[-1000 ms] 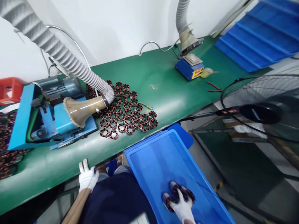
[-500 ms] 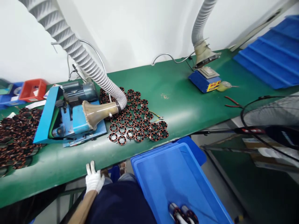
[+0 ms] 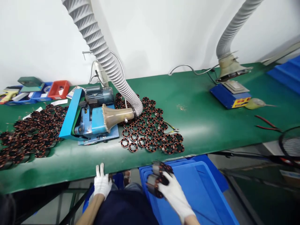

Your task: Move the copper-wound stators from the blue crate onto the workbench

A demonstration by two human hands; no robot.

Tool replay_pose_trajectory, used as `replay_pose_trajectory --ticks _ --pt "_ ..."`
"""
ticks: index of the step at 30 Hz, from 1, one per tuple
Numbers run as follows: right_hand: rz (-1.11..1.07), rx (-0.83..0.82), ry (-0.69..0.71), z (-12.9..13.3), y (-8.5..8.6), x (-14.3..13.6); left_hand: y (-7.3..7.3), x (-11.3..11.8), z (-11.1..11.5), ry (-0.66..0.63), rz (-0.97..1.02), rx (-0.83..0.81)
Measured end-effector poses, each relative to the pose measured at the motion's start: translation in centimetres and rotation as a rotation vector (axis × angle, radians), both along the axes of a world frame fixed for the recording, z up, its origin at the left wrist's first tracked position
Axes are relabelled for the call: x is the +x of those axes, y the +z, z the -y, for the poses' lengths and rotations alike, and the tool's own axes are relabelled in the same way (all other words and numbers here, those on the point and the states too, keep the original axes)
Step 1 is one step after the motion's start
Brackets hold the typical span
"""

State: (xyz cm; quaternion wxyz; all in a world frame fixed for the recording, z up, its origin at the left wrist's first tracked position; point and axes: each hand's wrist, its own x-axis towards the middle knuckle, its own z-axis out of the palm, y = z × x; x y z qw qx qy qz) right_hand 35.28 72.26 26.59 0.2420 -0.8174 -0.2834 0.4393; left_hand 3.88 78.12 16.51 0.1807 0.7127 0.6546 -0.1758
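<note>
My right hand (image 3: pixel 172 193), in a white glove, grips two stacks of copper-wound stator rings (image 3: pixel 157 178) above the near left corner of a blue plastic bin (image 3: pixel 201 190). Resting on the front edge of the green bench (image 3: pixel 70 165) is my gloved left hand (image 3: pixel 102 183), fingers up and apart, holding nothing. On the bench several more stator rings (image 3: pixel 150 128) lie flat in rows, just beyond the held stacks. A blue motor-driven machine (image 3: pixel 92 117) stands to their left with a beige extraction funnel (image 3: pixel 117 115) pointed at it.
A large heap of stators (image 3: pixel 30 131) lies at the left. Small red and blue trays (image 3: pixel 50 90) sit at the back left. A blue solder pot (image 3: pixel 231 93) under a second hose, red-handled pliers (image 3: pixel 267 123) and a fan guard (image 3: pixel 292 145) are at the right.
My right hand has lifted the stator stacks from the bottom of the blue bin up to its near left corner by the bench edge. The view has swung left. My left hand stays put.
</note>
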Motion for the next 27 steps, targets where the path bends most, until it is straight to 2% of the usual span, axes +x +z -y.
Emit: replay_pose_trajectory --ticks 2,4,8,11,14,17,19,21,23,25,27 --pt "0.064 -0.027 0.263 -3.5 0.4 -1.2 -0.1 -0.1 -0.1 0.003 0.018 -0.001" --pt "0.132 -0.100 0.459 -6.3 0.0 -2.3 -0.2 -0.3 -0.1 0.005 0.038 -0.007" --pt "0.271 -0.207 0.666 -9.8 -2.3 -4.0 -0.4 -0.7 -0.1 0.002 0.082 -0.027" --pt "0.341 -0.217 0.699 -11.5 -4.1 -4.9 -0.4 -0.9 0.0 0.007 0.093 -0.037" --pt "0.366 -0.191 0.652 -13.0 -5.5 -5.9 -0.6 -1.1 0.2 0.009 0.092 -0.033" --pt "0.325 -0.105 0.562 -14.6 -6.0 -6.6 -0.7 -1.2 0.2 -0.002 0.088 -0.018" --pt "0.269 -0.001 0.492 -15.0 -5.7 -6.1 -0.7 -1.2 0.0 -0.015 0.079 -0.003" --pt "0.220 0.108 0.407 -14.0 -5.0 -4.0 -0.6 -1.1 -0.2 -0.033 0.063 0.013" --pt "0.200 0.162 0.281 -10.8 -4.2 -0.2 -0.3 -1.1 -0.3 -0.060 0.037 0.030" --pt "0.215 0.112 0.097 -5.0 -3.7 4.5 0.1 -1.1 -0.3 -0.090 0.002 0.046" --pt "0.271 -0.034 -0.114 3.1 -3.2 8.5 0.6 -1.0 -0.3 -0.121 -0.038 0.061"
